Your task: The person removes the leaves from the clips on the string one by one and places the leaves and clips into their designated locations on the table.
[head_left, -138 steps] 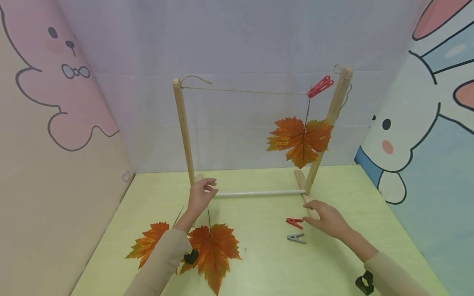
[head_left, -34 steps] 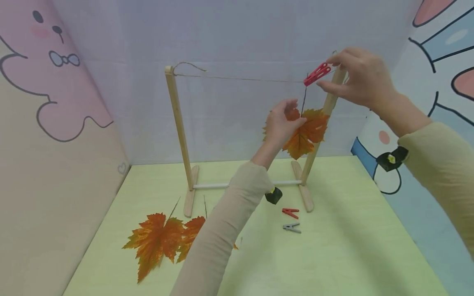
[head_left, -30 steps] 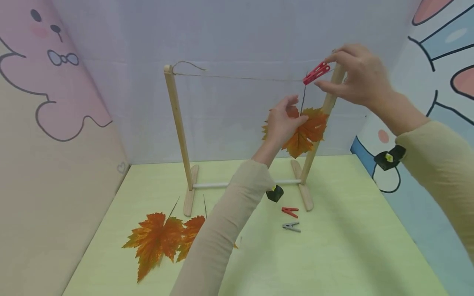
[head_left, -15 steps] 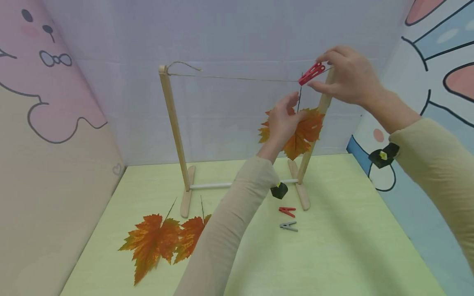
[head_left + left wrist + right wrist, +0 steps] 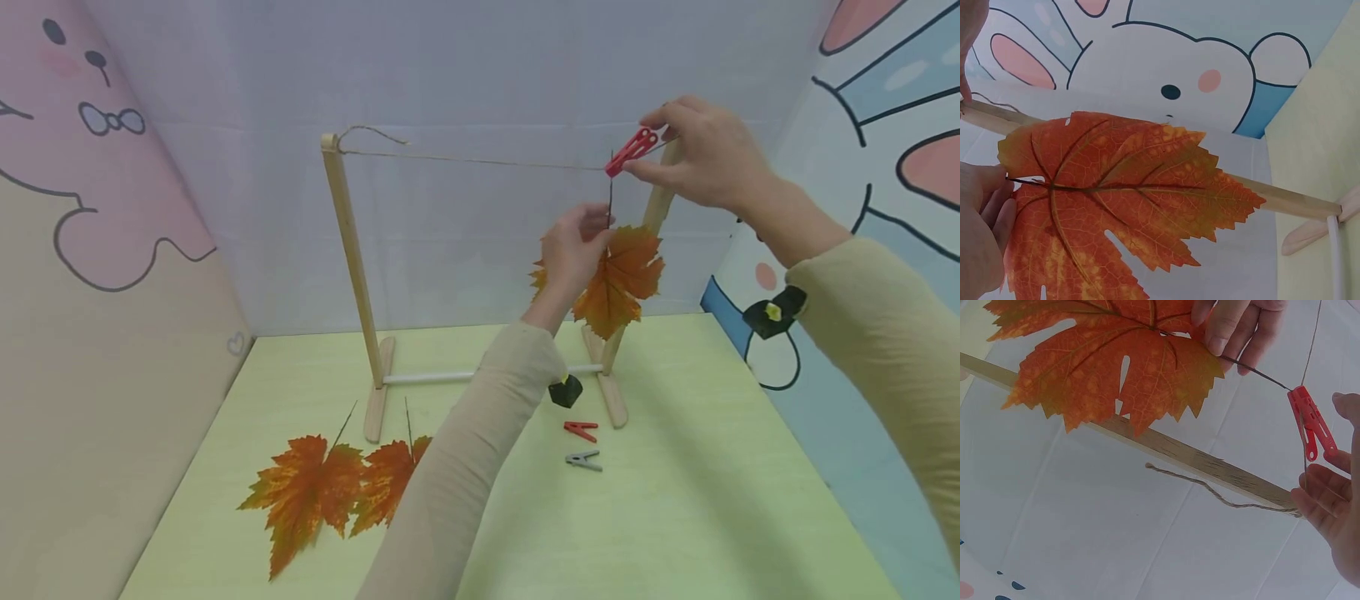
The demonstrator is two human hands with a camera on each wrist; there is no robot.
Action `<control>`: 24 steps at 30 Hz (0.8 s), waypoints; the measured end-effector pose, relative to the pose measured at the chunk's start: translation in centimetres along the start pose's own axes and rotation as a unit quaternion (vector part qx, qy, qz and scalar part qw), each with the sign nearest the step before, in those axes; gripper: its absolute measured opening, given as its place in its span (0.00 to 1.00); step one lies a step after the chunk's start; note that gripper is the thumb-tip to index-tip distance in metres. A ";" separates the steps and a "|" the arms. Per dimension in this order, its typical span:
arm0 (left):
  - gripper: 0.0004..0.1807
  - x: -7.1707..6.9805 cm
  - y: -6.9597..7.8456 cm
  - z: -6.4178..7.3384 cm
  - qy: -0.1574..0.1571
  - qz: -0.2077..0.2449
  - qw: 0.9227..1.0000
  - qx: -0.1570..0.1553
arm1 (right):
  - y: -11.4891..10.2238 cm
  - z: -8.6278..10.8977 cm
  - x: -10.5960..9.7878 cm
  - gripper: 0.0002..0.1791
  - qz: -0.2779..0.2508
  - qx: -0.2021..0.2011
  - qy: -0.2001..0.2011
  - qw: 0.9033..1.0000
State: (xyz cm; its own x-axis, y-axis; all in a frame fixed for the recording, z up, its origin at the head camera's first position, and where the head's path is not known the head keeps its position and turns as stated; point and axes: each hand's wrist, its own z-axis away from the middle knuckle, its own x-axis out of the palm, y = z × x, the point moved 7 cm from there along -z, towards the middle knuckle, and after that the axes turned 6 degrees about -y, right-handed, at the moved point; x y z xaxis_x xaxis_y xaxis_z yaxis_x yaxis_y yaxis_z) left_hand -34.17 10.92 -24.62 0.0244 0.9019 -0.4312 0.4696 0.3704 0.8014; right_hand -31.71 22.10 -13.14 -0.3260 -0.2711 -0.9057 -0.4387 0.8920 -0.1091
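In the head view, a red clothespin [image 5: 632,152] clips the dark stem of an orange maple leaf [image 5: 621,279] to the twine near the rack's right post. My left hand [image 5: 572,254] pinches that stem just above the leaf blade; the left wrist view shows the thumb and fingers [image 5: 997,212] meeting there. My right hand [image 5: 701,154] is beside the clothespin's handles, its fingers spread around them. One fingertip touches a handle in the right wrist view, while the thumb [image 5: 1346,406] stands apart. Its other fingers are near the twine [image 5: 1313,344].
A wooden rack with a left post [image 5: 352,267] and a white crossbar [image 5: 427,377] stands on the pale table [image 5: 675,500]. Two more maple leaves, one left [image 5: 307,492] and one partly under my sleeve [image 5: 386,483], lie there. Red [image 5: 581,431] and grey [image 5: 583,460] clothespins lie nearby.
Both hands have risen from near the tabletop to the hanging leaf and clothespin. Over the last half second, my left hand has moved slightly down, and the leaf has lowered and swung a little.
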 end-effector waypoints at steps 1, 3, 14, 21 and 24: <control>0.15 0.0 0.0 0.1 0.002 0.000 1.000 0.003 | 0.0 -0.1 0.0 0.27 0.000 0.003 -0.004 1.000; 0.13 -0.1 0.0 0.3 0.004 -0.002 1.000 0.005 | 0.1 -0.3 0.1 0.27 0.000 0.010 -0.015 1.000; 0.11 -0.1 0.1 0.7 -0.001 0.011 1.000 0.013 | -0.3 -0.3 0.5 0.22 -0.003 0.006 -0.035 0.999; 0.11 0.1 0.1 0.9 0.002 0.011 1.000 0.012 | -0.2 -0.4 0.4 0.18 -0.035 0.004 -0.016 0.999; 0.11 0.2 0.0 1.0 0.002 0.011 1.000 0.014 | -0.3 -0.3 0.2 0.17 -0.047 0.003 -0.003 0.999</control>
State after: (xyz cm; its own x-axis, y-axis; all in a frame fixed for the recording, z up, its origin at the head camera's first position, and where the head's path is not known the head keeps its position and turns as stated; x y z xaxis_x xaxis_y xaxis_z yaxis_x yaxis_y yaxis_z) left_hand -33.25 10.82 -25.12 0.0321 0.9107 -0.4118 0.4927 0.3440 0.7993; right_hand -31.93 21.68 -13.18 -0.2786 -0.3524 -0.8934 -0.4624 0.8646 -0.1968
